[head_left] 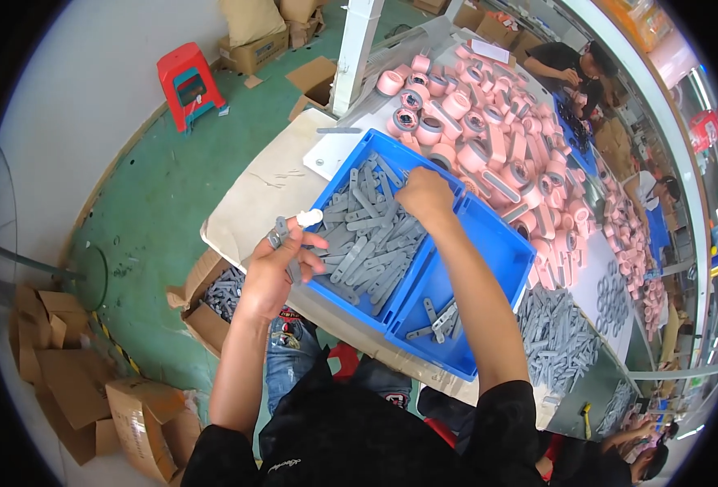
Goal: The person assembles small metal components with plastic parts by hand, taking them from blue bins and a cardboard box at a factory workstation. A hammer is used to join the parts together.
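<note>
My left hand [271,274] is held beside the left wall of a blue divided bin [320,197], with a white cover [309,217] on one fingertip. Its thumb and fingers close on a small grey plastic strip [278,230]; the palm partly hides it. Many like grey strips [367,243] heap up in the bin's left compartment. Over the far right corner of that heap, my right hand [425,196] is curled with its fingertips down among the strips, so what it grips is hidden. Several grey strips [438,321] lie in the near end of the right compartment.
Pink housings with grey parts [497,146] pile up beyond the bin. More grey strips [558,333] lie to its right. An open carton [205,325] of grey parts stands below the table's left edge. A red stool [182,77] and a white post [355,57] stand farther off.
</note>
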Motion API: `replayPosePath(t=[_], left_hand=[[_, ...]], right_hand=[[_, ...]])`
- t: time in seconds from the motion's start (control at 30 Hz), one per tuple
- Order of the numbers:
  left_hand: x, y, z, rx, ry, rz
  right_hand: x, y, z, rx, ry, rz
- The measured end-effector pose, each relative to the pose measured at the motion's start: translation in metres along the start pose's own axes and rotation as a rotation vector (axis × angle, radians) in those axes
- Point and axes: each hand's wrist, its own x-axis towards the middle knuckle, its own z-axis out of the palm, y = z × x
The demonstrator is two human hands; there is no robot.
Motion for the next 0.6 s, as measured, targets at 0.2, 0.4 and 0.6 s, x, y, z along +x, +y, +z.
replayPosePath(t=[0.2,0.4,0.6], left_hand=[[0.020,-0.004,0.000,0.666,0.166,0.368],[0.078,0.002,0.053,1.465,0.305,0.571],[0.130,-0.023,0.078,1.836,0.245,0.404]], right_hand=[[-0.005,0.020,-0.019,0.137,-0.004,-0.044],[-0.042,0.055,-0.039,1.653,-0.191,-0.034],[-0.070,0.090,-0.043,2.015,-0.304,0.015]])
